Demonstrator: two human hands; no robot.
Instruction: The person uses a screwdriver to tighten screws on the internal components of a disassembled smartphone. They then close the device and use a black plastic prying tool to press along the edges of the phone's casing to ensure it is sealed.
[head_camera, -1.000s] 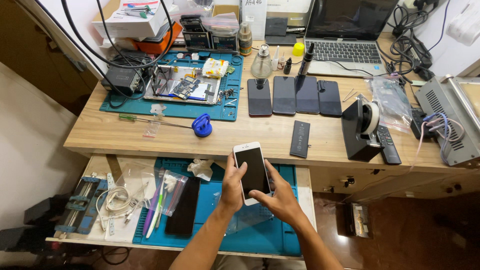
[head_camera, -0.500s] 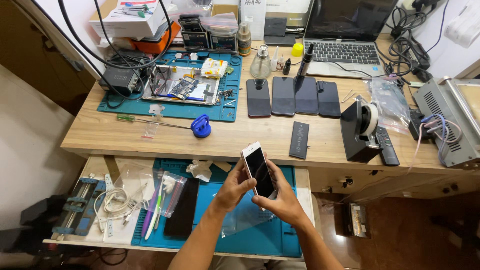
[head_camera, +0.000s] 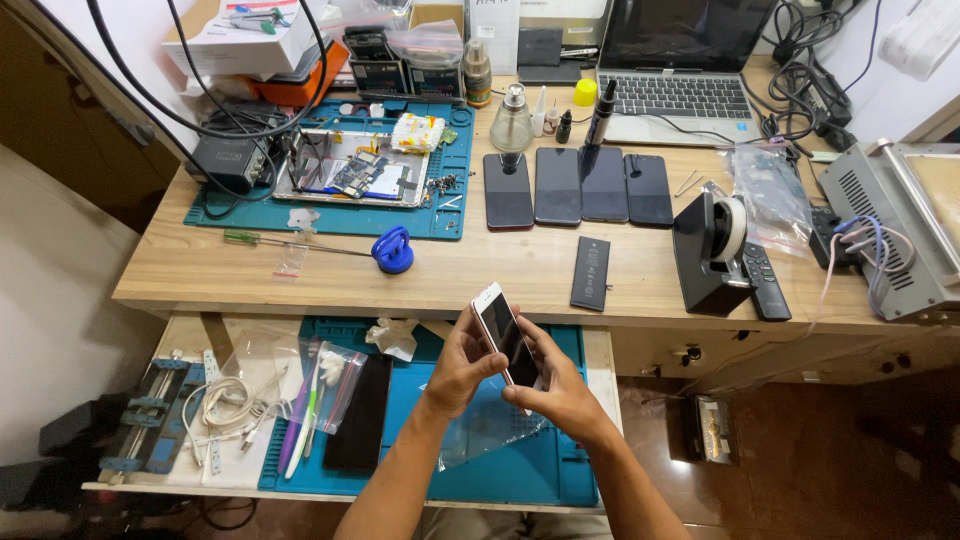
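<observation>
Both hands grip a white-framed phone (head_camera: 506, 335) above the pull-out shelf's blue mat (head_camera: 520, 470), tilted, screen up. Left hand (head_camera: 462, 365) fingers are curled around its left edge; right hand (head_camera: 558, 385) fingers are wrapped under its lower right end. A clear plastic bag (head_camera: 490, 425) lies on the mat just beneath. A clear bag of tools (head_camera: 320, 375) sits at the shelf's left half. A white box (head_camera: 250, 25) is at the desk's back left corner. A black battery (head_camera: 591, 272) lies near the desk's front edge.
</observation>
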